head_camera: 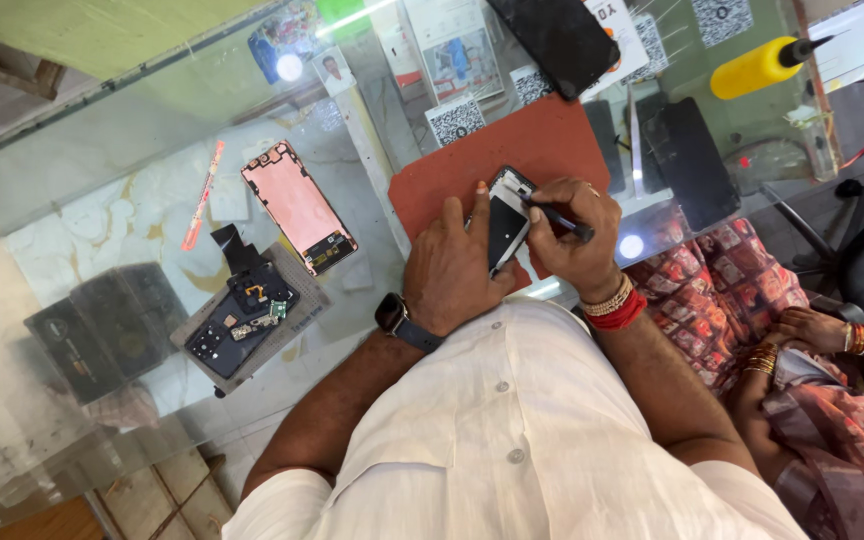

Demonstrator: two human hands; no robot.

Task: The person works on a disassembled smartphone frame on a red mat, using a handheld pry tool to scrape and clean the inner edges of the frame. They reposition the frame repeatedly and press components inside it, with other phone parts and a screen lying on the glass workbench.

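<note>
A: Nearest the camera, what's there?

B: White button shirt point(512, 420), then both forearms. Left wrist has a dark smartwatch point(395, 316); right wrist has red thread & bead bangles point(614, 305).

A: Hands?

B: Left hand point(452, 270) is curled around the small rectangular phone part w/ dark glass face and pale upper section point(505, 222), gripping it from the left side, thumb up along its edge. Right hand point(570, 232) is closed in a pinch on a thin dark pen-like tool point(560, 219), tip at the part's upper area. Whether the tip touches it, can't tell, too small.

A: Where's the part sitting?

B: Held over the near edge of a rust-red rectangular work mat point(512, 160) on the glass countertop point(92, 150).

A: Left of that?

B: Grey pad w/ an opened dark phone back point(242, 318), boards showing. Just beyond, a pink-copper phone frame panel point(298, 206), and a thin orange strip point(202, 196) further left.

A: Right side?

B: Another person's hands w/ gold bangles point(822, 335) resting on patterned red fabric, well apart from the work.

A: Far end?

B: Dark phone point(687, 160) lying flat right of the mat, black slab point(552, 40) beyond it, yellow-handled tool point(757, 68) at the top right.
</note>
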